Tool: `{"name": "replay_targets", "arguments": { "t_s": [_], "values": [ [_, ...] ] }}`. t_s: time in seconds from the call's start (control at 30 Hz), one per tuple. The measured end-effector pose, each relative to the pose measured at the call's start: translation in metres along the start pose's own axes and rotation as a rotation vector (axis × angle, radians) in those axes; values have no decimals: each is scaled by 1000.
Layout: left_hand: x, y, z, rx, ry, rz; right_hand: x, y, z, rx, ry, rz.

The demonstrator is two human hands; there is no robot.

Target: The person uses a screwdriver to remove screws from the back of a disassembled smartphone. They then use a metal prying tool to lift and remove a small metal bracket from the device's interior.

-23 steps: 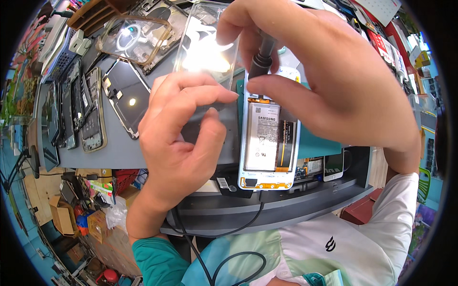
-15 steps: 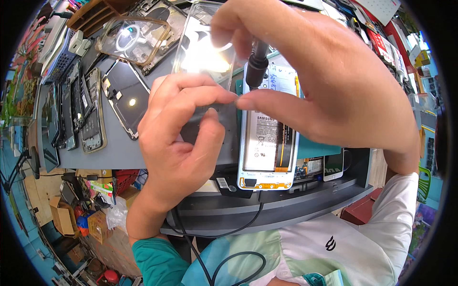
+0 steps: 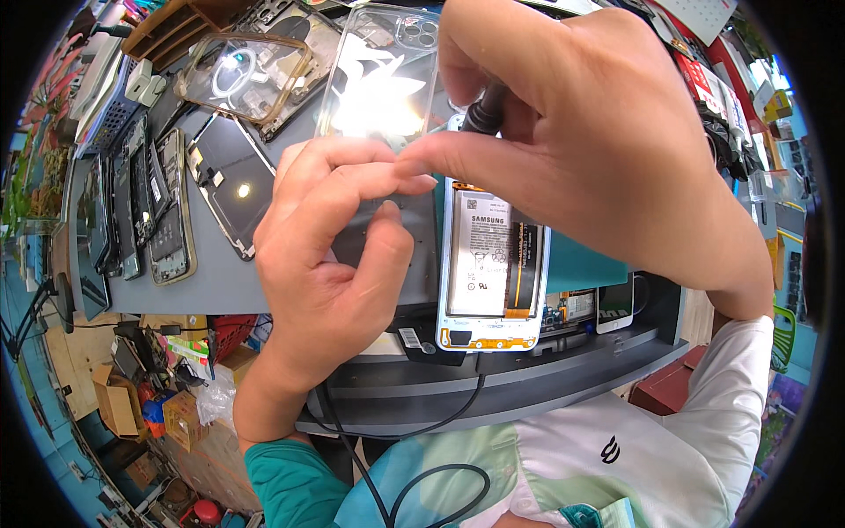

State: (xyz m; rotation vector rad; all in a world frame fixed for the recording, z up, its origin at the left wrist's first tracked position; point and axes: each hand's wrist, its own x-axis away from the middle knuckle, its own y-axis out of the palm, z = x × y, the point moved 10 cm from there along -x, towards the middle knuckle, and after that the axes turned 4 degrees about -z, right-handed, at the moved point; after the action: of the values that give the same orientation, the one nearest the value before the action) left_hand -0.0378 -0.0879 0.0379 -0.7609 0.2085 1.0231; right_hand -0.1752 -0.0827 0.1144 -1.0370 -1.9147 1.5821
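Observation:
My right hand (image 3: 563, 141) grips a dark-handled screwdriver (image 3: 486, 111) tilted above the phone's upper part; its tip is hidden. Below lies an opened phone (image 3: 487, 255) with a light frame, its battery and orange flex strips bare. The right hand covers much of the phone's upper half. Left of the phone, my left hand (image 3: 334, 246) is curled, with index and middle fingertips close together and the thumb tucked under them. Against those fingertips rests my right thumb. Whatever may be between the fingers is too small or hidden to make out.
Beyond my hands lies a clear phone case (image 3: 378, 79). A dark phone panel (image 3: 231, 180) and several opened phones (image 3: 172, 211) are at left. In the drawer (image 3: 581, 352) sit another phone (image 3: 615, 304) and exposed parts. A black cable (image 3: 458, 412) loops at the front.
My right hand has lifted and shifted away from me, the screwdriver tilting off the phone. Its thumb has slid left onto my left fingertips. The left hand has stayed almost still.

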Motion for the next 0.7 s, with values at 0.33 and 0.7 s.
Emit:
{"name": "replay_targets", "arguments": {
  "t_s": [0.33,0.7],
  "values": [
    [0,-1,1,9,-5,24,0,0,0,3,4,-1],
    [0,-1,2,4,-12,11,0,0,0,-10,-3,-3]
  ]
}}
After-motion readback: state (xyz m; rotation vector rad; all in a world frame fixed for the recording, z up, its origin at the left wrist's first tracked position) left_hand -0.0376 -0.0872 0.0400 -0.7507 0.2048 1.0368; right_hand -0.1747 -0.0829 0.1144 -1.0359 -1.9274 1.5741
